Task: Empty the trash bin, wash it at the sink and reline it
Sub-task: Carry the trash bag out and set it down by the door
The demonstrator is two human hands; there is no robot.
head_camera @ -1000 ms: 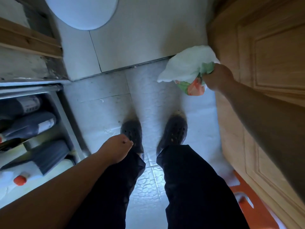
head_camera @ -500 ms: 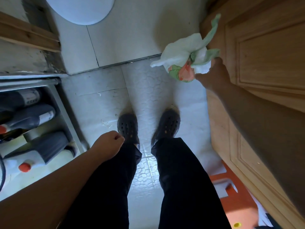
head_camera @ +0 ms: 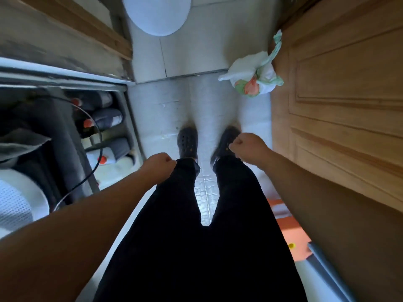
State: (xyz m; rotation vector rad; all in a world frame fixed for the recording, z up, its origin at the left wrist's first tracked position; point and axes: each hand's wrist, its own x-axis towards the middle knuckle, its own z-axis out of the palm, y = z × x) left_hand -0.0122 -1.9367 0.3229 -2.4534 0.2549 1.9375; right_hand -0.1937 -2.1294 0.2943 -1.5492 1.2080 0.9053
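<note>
The head view looked straight down at the person's dark trousers and two dark perforated clogs [head_camera: 188, 142] on a pale embossed tile floor [head_camera: 165, 114]. The knotted white plastic trash bag with green and orange print [head_camera: 254, 78] lay on that floor just beside the wooden panelled door [head_camera: 340, 88], ahead of the right foot, its tied green handles pointing up along the door's edge. No hand touched it. The right hand [head_camera: 247, 148] hung well apart from the bag, nearer to the camera, above the right shoe; its fingers [head_camera: 234, 144] were curled into a loose fist and held nothing. The left hand [head_camera: 158, 166] hung beside the left trouser leg, also curled closed and empty, and lay even farther from the bag. At the left, an open low shelf [head_camera: 128, 118] carried several dark bottles with orange-red caps [head_camera: 106, 120], and a thin black cable [head_camera: 97, 136] looped in front of them. A pale round object [head_camera: 157, 14] showed at the top edge, and an orange object [head_camera: 290, 227] lay on the floor near the door at the lower right.
</note>
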